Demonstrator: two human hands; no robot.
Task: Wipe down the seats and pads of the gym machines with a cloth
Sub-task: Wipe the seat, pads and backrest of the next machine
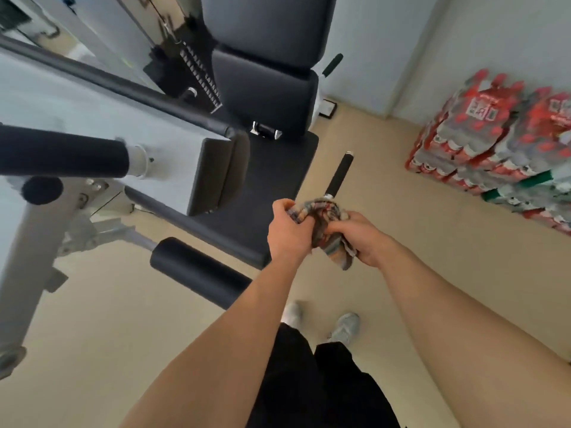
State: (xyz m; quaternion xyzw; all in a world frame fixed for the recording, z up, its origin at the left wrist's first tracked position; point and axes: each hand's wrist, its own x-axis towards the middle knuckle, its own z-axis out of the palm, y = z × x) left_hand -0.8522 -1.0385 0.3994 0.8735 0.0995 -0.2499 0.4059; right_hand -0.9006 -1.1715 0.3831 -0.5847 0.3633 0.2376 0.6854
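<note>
Head view, looking down at a gym machine. Both bare hands meet in front of the body and hold a bunched, multicoloured cloth in the air, above the near right edge of the seat and apart from it.

The left hand grips the upper left part of the cloth, with fingers curled over the bundle. The right hand grips the lower right part, fingers and thumb closed round the fabric. The cloth's long axis runs diagonally from upper left to lower right in the view. Its loose end hangs past the right hand and points down toward the person.

The black seat is flat. Its long axis runs away from the person toward the black back pad, which rises at the seat's far end.

A black roller pad lies near the seat's near end, to the left of the left forearm. A black-gripped handle stands tilted just beyond the cloth, on the right side of the seat.

Shrink-wrapped packs of bottles with red labels are stacked against the right wall, on the beige floor. Two light shoes show below the forearms.
</note>
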